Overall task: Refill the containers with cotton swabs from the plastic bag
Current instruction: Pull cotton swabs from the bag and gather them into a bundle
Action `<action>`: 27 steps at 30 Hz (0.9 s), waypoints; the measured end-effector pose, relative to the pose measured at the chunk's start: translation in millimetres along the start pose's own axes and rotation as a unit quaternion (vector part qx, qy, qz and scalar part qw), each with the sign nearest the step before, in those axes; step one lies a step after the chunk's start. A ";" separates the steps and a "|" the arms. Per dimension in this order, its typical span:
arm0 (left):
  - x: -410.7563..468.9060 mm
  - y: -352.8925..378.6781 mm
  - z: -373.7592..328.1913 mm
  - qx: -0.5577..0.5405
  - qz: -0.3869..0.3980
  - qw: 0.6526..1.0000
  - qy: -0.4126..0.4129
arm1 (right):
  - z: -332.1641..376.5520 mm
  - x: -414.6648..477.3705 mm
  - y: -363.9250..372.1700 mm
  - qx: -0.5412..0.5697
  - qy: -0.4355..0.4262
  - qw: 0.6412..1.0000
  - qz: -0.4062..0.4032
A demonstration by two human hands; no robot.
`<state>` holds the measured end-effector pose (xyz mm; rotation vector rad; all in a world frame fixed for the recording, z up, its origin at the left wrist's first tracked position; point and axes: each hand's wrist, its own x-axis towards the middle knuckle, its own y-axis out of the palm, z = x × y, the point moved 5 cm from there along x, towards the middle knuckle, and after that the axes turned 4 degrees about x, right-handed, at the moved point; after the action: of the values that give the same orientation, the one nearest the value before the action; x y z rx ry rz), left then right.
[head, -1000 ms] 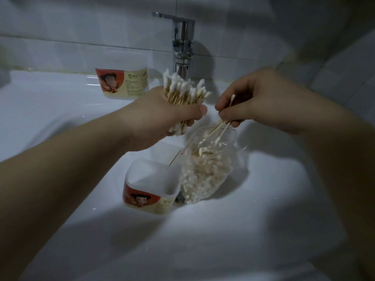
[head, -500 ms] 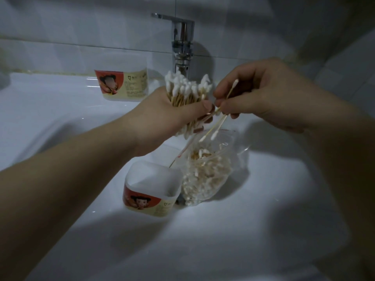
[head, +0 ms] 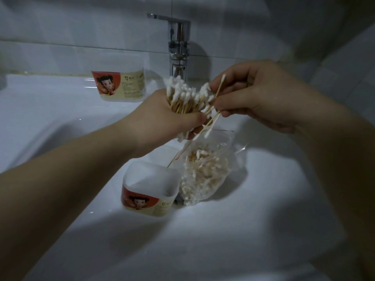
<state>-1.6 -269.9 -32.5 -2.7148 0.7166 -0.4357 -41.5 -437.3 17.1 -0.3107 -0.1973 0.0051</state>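
Cotton swabs (head: pixel 211 123) in right hand (head: pixel 257 94) now touch bundle (head: pixel 182 96) in left hand (head: pixel 162 118).

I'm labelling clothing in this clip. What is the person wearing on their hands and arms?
Nothing visible: left hand and right hand are ungloved and ringless; both forearms are bare to the frame edge, with no sleeve, watch or bracelet. Dim light could hide small details.

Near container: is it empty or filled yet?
Empty, as far as the picture shows: the near container stands upright and lidless, its bare white inner walls visible, with nothing sticking up inside.
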 end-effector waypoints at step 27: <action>-0.8 4.7 -2.2 -0.150 0.020 0.986 -0.074 | -11.4 8.7 6.8 0.093 0.002 0.992 -0.089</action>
<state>-5.1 -273.8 -32.4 -2.9651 0.8533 -0.1220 -30.5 -434.0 6.1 -0.1059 -0.2175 -0.1525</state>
